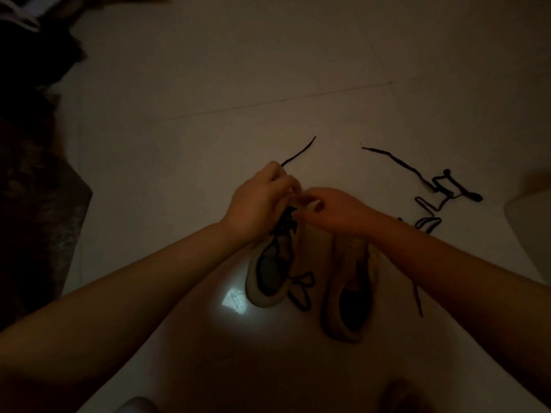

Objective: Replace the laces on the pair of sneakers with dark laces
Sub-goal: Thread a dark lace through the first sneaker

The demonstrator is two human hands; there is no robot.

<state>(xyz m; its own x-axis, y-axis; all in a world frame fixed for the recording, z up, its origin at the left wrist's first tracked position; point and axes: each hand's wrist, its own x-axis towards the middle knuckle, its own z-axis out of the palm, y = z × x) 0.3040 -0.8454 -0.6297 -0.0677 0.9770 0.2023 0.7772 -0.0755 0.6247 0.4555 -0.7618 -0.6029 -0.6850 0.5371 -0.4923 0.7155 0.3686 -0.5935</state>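
Pale sneaker (272, 272) (dark lace (299, 152) threaded)

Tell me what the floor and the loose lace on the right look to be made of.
Floor: likely glazed tile, pale and smooth, with thin joint lines and a bright glossy reflection near the shoes. Lace: probably woven fabric cord, dark and matte, lying in limp kinks; the dim light hides its weave.

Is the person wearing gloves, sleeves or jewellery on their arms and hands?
In this dim head view, no. The left hand and right hand are bare, with no gloves, rings or watch showing. Both forearms are uncovered to the frame edge; no sleeve shows.
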